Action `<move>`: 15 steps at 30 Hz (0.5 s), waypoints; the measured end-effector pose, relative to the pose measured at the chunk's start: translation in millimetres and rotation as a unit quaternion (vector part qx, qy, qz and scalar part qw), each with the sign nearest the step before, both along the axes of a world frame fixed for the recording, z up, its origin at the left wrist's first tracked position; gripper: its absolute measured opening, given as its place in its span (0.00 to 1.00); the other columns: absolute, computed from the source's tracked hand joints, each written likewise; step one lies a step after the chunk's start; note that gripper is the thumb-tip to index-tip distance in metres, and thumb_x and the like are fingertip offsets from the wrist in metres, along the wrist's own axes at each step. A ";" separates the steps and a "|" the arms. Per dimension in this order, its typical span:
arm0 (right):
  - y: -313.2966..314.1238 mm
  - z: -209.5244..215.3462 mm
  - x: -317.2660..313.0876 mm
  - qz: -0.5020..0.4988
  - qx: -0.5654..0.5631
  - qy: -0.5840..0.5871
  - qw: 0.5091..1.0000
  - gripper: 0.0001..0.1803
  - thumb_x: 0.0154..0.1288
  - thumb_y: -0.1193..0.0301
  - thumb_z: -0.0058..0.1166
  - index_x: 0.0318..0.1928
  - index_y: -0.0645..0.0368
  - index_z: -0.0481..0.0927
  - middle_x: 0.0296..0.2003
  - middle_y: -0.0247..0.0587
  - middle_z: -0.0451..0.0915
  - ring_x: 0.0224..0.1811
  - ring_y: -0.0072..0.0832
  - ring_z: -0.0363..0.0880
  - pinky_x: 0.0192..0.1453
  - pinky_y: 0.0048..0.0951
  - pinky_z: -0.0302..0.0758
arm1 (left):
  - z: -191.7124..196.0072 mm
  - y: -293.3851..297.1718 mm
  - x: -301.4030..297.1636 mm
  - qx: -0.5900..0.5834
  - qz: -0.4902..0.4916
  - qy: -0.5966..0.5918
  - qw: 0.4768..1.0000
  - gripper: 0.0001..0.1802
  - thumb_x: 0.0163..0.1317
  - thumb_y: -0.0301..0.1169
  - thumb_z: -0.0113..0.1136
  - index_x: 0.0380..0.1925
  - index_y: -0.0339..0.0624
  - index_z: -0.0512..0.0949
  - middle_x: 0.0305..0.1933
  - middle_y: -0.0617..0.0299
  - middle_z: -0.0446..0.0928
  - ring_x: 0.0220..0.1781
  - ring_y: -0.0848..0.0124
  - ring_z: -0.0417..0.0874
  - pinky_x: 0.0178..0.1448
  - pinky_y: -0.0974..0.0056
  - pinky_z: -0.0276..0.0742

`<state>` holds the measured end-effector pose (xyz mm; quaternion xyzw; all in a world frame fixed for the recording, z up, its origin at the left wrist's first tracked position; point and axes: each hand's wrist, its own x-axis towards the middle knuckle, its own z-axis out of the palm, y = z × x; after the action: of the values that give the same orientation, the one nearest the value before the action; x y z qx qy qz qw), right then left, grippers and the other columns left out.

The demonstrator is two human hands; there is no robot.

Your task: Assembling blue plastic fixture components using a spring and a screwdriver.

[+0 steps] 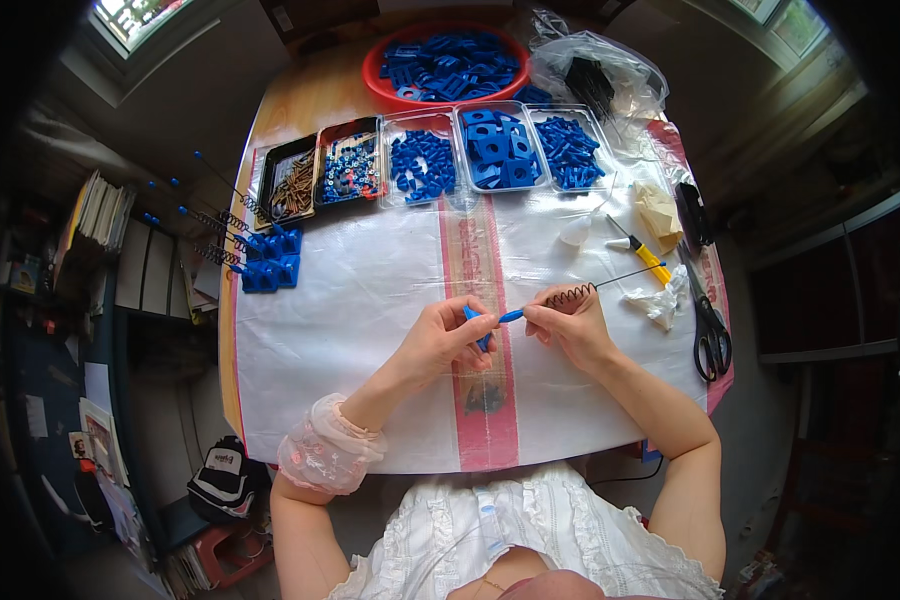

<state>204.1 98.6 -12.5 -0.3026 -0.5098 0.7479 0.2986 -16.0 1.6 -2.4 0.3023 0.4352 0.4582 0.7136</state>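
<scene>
Over the middle of the table, my left hand (448, 336) is closed on a blue plastic piece (477, 326), mostly covered by the fingers. My right hand (574, 328) pinches a black coiled spring wire (572, 294), whose straight end runs up to the right to a small blue tip. Between the hands a slim blue plastic sleeve (511, 316) sticks out from the right fingertips toward the left fingers. Whether it touches the blue piece, I cannot tell. On the left of the table stand several blue blocks (270, 262) with similar springs pointing outward.
Along the back are trays of screws (292, 188), small mixed parts (350, 170), blue pegs (422, 165), square blue pieces (500, 150) and small blue parts (570, 152). Behind them is a red basin (372, 82). Black scissors (711, 340) and a yellow-handled tool (651, 262) lie at right.
</scene>
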 end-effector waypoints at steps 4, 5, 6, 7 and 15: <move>0.8 -1.4 0.6 0.002 0.003 -0.002 1.000 0.05 0.66 0.76 0.67 0.36 0.67 0.87 0.26 0.41 0.85 0.24 0.19 0.81 0.24 0.20 0.73 | -0.3 0.3 -0.1 -0.003 0.005 0.000 1.000 0.12 0.75 0.37 0.61 0.42 0.38 0.79 0.34 0.58 0.83 0.27 0.76 0.86 0.33 0.74 0.84; 0.9 -1.2 0.4 0.003 0.003 -0.001 1.000 0.05 0.66 0.76 0.67 0.36 0.67 0.87 0.26 0.41 0.85 0.24 0.19 0.81 0.24 0.20 0.73 | -0.3 0.1 -0.1 -0.003 0.006 0.001 1.000 0.12 0.75 0.37 0.61 0.42 0.38 0.79 0.34 0.58 0.83 0.27 0.76 0.86 0.33 0.74 0.84; 0.9 -0.6 0.0 0.004 0.003 0.000 1.000 0.05 0.66 0.76 0.67 0.36 0.67 0.87 0.26 0.41 0.85 0.24 0.19 0.81 0.24 0.20 0.73 | -1.0 -0.2 0.0 -0.001 0.008 -0.002 1.000 0.12 0.75 0.37 0.61 0.42 0.38 0.79 0.34 0.58 0.83 0.27 0.76 0.86 0.33 0.74 0.84; 0.9 0.5 -0.2 0.005 0.004 0.001 1.000 0.05 0.66 0.76 0.67 0.36 0.67 0.87 0.26 0.41 0.86 0.23 0.19 0.81 0.24 0.20 0.73 | -2.7 -0.2 0.4 0.002 0.010 -0.006 1.000 0.12 0.75 0.37 0.61 0.42 0.38 0.79 0.34 0.58 0.83 0.27 0.76 0.86 0.33 0.74 0.84; 1.0 1.6 -0.2 0.005 0.012 0.003 1.000 0.04 0.66 0.77 0.67 0.35 0.67 0.87 0.26 0.40 0.85 0.25 0.19 0.82 0.25 0.20 0.74 | -3.9 0.7 -2.0 0.002 0.000 -0.015 1.000 0.12 0.73 0.37 0.64 0.42 0.38 0.79 0.35 0.58 0.83 0.30 0.75 0.88 0.34 0.73 0.87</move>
<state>203.9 99.6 -11.0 -0.2938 -0.5195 0.7443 0.2997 -18.0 2.3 -6.3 0.2975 0.4236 0.4632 0.7193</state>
